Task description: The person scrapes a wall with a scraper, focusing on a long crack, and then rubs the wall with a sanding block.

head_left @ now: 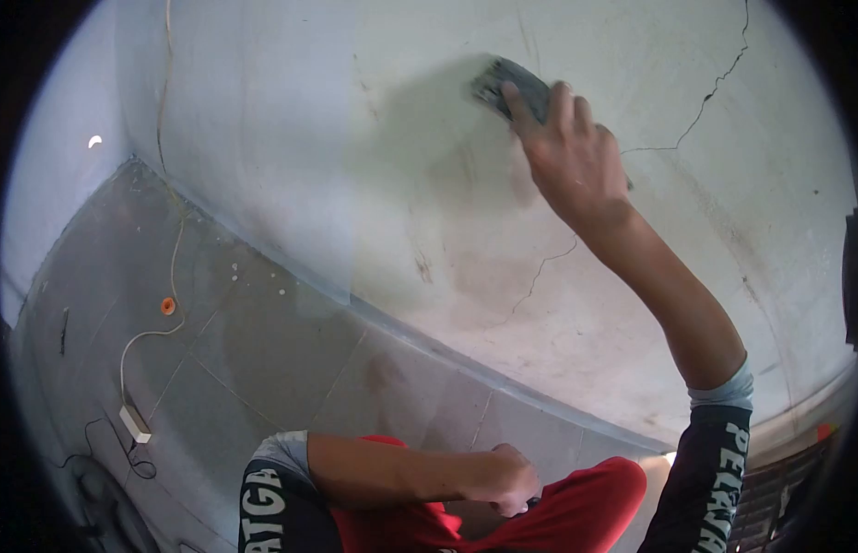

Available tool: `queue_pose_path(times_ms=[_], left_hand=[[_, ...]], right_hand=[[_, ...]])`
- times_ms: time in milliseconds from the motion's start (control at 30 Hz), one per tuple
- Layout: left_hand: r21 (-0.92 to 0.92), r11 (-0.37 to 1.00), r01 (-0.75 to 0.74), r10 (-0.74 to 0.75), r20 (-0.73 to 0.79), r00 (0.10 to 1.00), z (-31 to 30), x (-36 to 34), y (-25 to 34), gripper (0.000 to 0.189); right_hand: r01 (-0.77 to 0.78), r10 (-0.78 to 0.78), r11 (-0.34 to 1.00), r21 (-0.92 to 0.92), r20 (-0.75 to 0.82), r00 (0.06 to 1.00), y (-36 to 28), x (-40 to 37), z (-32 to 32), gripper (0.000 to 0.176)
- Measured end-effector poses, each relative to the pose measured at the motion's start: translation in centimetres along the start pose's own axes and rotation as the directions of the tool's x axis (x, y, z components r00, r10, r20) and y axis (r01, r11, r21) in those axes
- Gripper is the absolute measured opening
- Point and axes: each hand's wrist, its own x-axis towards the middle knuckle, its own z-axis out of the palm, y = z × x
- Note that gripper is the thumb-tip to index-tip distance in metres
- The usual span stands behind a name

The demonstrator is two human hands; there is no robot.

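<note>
Up on the pale wall (429,175), my right hand (576,152) grips a dark grey flat tool (526,83) with a worn, light-marked end. The fingers lie across its back, and a small dark tip shows past the far side of the hand. The tool overlaps the wall, casting a shadow to its left. Low over my red-clothed lap (586,502), my left hand (512,479) is closed in a fist. A small dark thing shows at its fingers; I cannot tell what it is.
Cracks (696,115) run through the wall. An orange ring-shaped thing (168,306) lies by a cable leading to a white power strip (135,424) on the grey tiled floor (272,359). A dark rounded object (102,507) stands at lower left, a dark slatted thing (770,498) at lower right.
</note>
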Motion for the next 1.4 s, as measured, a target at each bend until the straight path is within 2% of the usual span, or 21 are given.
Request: queue_pose_path(times_ms=[200, 267, 367, 400, 467, 500, 567, 600, 667, 700, 767, 833, 900, 967, 1133, 1200, 1267, 1300, 1333, 1367, 1400], left_hand=[[0.014, 1.000, -0.022, 0.022, -0.001, 1.000, -0.3, 0.2, 1.0, 0.039], [0.002, 1.000, -0.022, 0.023, -0.016, 1.000, -0.1, 0.1, 0.8, 0.040], [0.011, 1.000, -0.001, 0.001, -0.044, 0.999, 0.8, 0.2, 0.4, 0.040], [0.016, 0.999, 0.027, -0.027, -0.054, 0.998, 1.1, 0.4, 0.1, 0.041], [0.015, 0.999, 0.029, -0.028, -0.021, 0.999, 1.3, 1.1, -0.6, 0.041], [0.026, 0.999, 0.024, -0.024, -0.003, 1.000, 1.2, 1.2, -0.8, 0.041], [0.043, 0.999, 0.015, -0.014, -0.029, 0.999, 1.1, 1.3, -0.5, 0.040], [0.068, 0.998, 0.011, -0.007, -0.062, 0.998, 1.0, 1.1, -0.3, 0.040], [0.043, 0.999, 0.022, -0.021, -0.038, 0.999, 0.2, 0.2, 0.4, 0.039], [0.015, 0.999, 0.033, -0.033, -0.011, 0.999, 0.1, -0.1, 0.6, 0.039], [0.032, 0.999, 0.026, -0.026, 0.007, 1.000, 0.5, -0.3, 0.1, 0.039], [0.056, 0.998, 0.027, -0.028, 0.017, 0.999, 0.1, -0.5, -0.6, 0.039], [0.046, 0.998, -0.051, 0.052, -0.007, 0.999, 0.2, -0.5, -0.8, 0.039], [0.059, 0.998, -0.025, 0.024, 0.013, 1.000, 0.0, 0.4, 0.0, 0.039], [0.015, 1.000, -0.001, 0.001, 0.055, 0.999, -0.2, 0.5, 0.7, 0.039], [0.036, 0.999, -0.014, 0.015, -0.034, 0.999, 0.5, 0.5, 0.2, 0.039], [0.032, 0.999, 0.026, -0.026, 0.016, 1.000, 0.3, 0.5, 0.0, 0.040], [0.022, 0.997, 0.068, -0.069, 0.064, 0.996, 0.1, 0.6, -0.1, 0.040], [0.028, 0.997, 0.078, -0.079, 0.058, 0.995, 0.6, 1.0, -0.4, 0.040], [0.060, 0.995, 0.078, -0.079, 0.013, 0.997, 1.7, 1.7, -0.9, 0.035], [0.093, 0.992, 0.079, -0.076, -0.035, 0.996, 2.0, 2.2, -1.4, 0.035]], right_hand=[[-0.029, 0.028, 0.998, 0.059, 0.031, 0.999, -0.1, -0.2, -0.7, 0.062], [-0.036, 0.035, 0.999, 0.002, 0.108, 0.994, 0.0, -2.7, -1.2, 0.060], [0.001, 0.002, 1.000, -0.019, 0.160, 0.987, 0.2, -2.5, -1.9, 0.059], [0.002, 0.001, 1.000, -0.018, 0.153, 0.988, 0.1, -1.2, -1.5, 0.059], [0.043, -0.043, 0.999, 0.033, 0.002, 0.999, -1.1, 2.1, 0.3, 0.058], [0.041, -0.041, 0.999, 0.035, 0.001, 0.999, -1.7, 3.0, -0.1, 0.058], [-0.021, 0.016, 0.999, 0.038, 0.139, 0.990, -2.3, 3.6, -1.1, 0.058], [-0.025, 0.019, 0.999, 0.039, 0.148, 0.989, -2.2, 2.6, -1.0, 0.058], [-0.035, 0.033, 0.998, 0.051, 0.030, 0.999, -1.4, 0.0, -0.7, 0.059], [-0.032, 0.031, 0.998, 0.050, 0.028, 0.999, -0.8, -1.3, -0.8, 0.059], [-0.029, 0.020, 0.998, 0.051, 0.154, 0.988, 0.2, -3.2, -1.0, 0.060], [-0.050, 0.043, 0.996, 0.070, 0.107, 0.993, -0.3, -1.8, -0.7, 0.061], [-0.070, 0.063, 0.993, 0.092, 0.081, 0.995, -1.0, -0.1, -0.6, 0.061], [-0.062, 0.056, 0.995, 0.083, 0.076, 0.996, -1.5, 2.8, -0.7, 0.062], [-0.088, 0.081, 0.994, 0.061, 0.119, 0.990, -1.4, 0.7, -1.5, 0.063], [-0.116, 0.110, 0.992, 0.046, 0.120, 0.987, -0.6, -1.2, -1.3, 0.062], [-0.084, 0.063, 0.988, 0.131, 0.158, 0.985, 0.7, -1.7, -1.1, 0.060], [-0.082, 0.064, 0.988, 0.128, 0.142, 0.988, 0.9, -0.6, -0.9, 0.060], [-0.084, 0.078, 0.989, 0.121, 0.055, 0.995, 0.9, 1.1, -0.7, 0.060], [-0.091, 0.095, 0.989, 0.113, -0.030, 0.995, 0.7, 2.5, -0.6, 0.059], [-0.094, 0.099, 0.989, 0.111, -0.042, 0.994, 0.3, 4.3, -1.4, 0.059]])
